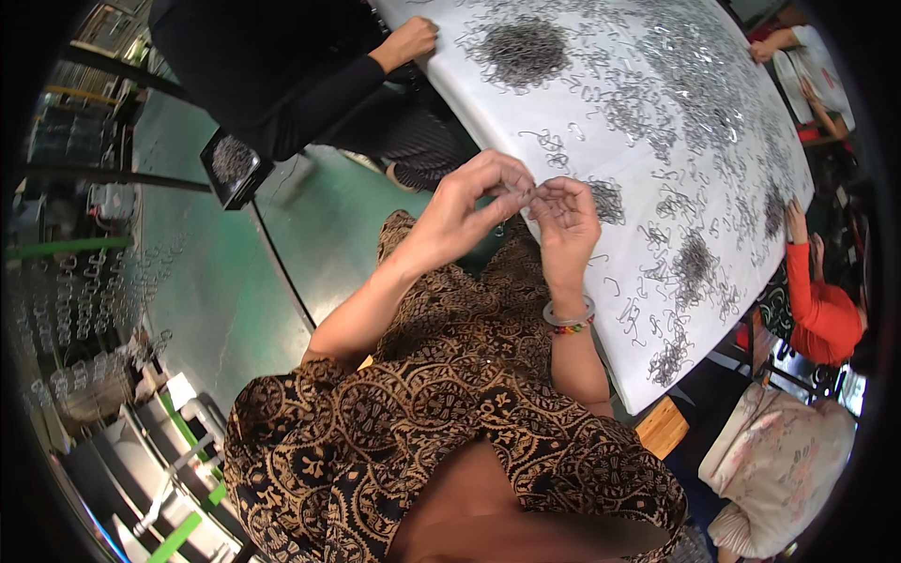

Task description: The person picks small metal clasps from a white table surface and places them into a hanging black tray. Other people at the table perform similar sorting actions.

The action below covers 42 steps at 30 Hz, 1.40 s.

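My left hand (479, 202) and my right hand (568, 225) meet fingertip to fingertip over the near edge of the white table (601, 310). Both are closed in a pinch around a small grey wire piece (532, 193), mostly covered by the fingers, so its exact shape is unclear. Just beyond my right hand lies a small heap of grey wire hooks (606, 202). Loose curved hooks (549, 147) are scattered on the white surface near my fingertips. A bracelet and a beaded band circle my right wrist.
A dense hook pile (523, 52) sits farther up the table, with more hooks (694, 258) at right. A person in black (282, 84) stands at left; others sit along the right edge. A black bin (233, 169) holds grey pieces. Racked metal parts (80, 310) hang at far left.
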{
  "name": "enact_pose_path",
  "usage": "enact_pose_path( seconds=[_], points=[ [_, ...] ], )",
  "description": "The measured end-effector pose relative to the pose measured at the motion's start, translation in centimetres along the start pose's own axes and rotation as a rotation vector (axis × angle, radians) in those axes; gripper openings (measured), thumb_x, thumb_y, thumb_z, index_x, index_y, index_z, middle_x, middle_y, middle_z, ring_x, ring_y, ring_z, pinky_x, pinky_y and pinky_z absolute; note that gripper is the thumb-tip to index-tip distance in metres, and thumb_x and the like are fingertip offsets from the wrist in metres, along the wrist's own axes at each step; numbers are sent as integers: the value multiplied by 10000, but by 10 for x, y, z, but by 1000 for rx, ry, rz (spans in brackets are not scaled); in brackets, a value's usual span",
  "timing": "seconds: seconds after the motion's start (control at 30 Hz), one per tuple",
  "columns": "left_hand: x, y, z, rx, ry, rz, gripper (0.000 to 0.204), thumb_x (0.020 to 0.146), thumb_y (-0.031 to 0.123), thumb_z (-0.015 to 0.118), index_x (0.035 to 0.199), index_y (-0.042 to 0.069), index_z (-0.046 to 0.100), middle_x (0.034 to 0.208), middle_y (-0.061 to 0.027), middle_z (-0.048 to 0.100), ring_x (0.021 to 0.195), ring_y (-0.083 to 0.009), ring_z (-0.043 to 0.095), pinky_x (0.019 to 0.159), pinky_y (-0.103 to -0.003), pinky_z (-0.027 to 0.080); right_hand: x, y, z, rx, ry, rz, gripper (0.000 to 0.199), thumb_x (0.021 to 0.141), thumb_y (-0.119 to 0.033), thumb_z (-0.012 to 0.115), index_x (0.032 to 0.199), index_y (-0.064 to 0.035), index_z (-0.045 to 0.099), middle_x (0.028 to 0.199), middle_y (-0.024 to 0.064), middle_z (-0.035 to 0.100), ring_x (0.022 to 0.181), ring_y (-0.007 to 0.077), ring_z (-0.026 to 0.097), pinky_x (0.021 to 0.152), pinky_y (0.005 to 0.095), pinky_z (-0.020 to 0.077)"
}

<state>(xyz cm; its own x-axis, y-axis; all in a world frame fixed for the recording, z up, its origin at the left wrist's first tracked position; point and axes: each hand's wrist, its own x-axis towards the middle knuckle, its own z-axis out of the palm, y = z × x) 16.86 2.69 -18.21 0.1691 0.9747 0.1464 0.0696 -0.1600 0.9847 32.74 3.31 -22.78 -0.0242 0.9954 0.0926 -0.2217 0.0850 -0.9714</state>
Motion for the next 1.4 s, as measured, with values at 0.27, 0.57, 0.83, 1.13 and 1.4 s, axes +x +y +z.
enact_pose_path(
  seconds=[0.27, 0.57, 0.83, 1.13, 1.4],
  points=[
    [10, -29, 26, 201, 214, 233, 117, 911, 19, 612, 1022, -18, 619, 986, -112, 653, 879, -183, 635, 749, -316, 510, -3, 8, 2, 15, 15, -97, 229, 867, 137, 592, 1057, 42, 505, 979, 95, 609, 872, 106, 612, 751, 218, 522],
    [4, -21, 15, 142, 216, 146, 103, 919, 25, 610, 1010, -15, 637, 926, -96, 698, 853, -161, 674, 744, -280, 521, 86, 10, -75, -836, 100, -143, 185, 901, -64, 614, 1035, 34, 696, 872, 161, 671, 777, 230, 653, 710, 320, 518],
    [4, -21, 4, 208, 236, 99, 122, 903, 13, 626, 1018, -17, 653, 949, -114, 698, 895, -181, 679, 781, -290, 527, 156, 83, -98, -1344, -21, -342, 134, 799, 12, 553, 713, 69, 639, 859, 261, 605, 846, 426, 605, 742, 482, 513],
    [9, -40, 6, 141, 188, 47, 126, 924, 67, 628, 1020, -13, 640, 943, -70, 696, 890, -139, 653, 793, -272, 514, 92, -23, -52, -535, -227, 2, 93, 906, -28, 562, 932, 29, 630, 798, 111, 629, 591, 196, 584, 582, 317, 483],
    [3, -34, 12, 159, 106, 27, 148, 909, 82, 634, 1018, -18, 638, 965, -149, 679, 896, -270, 670, 766, -339, 513, 37, -79, -1, -772, -551, -378, 264, 855, 48, 572, 1107, -15, 616, 872, 141, 572, 821, 303, 584, 714, 386, 479]
  ],
)
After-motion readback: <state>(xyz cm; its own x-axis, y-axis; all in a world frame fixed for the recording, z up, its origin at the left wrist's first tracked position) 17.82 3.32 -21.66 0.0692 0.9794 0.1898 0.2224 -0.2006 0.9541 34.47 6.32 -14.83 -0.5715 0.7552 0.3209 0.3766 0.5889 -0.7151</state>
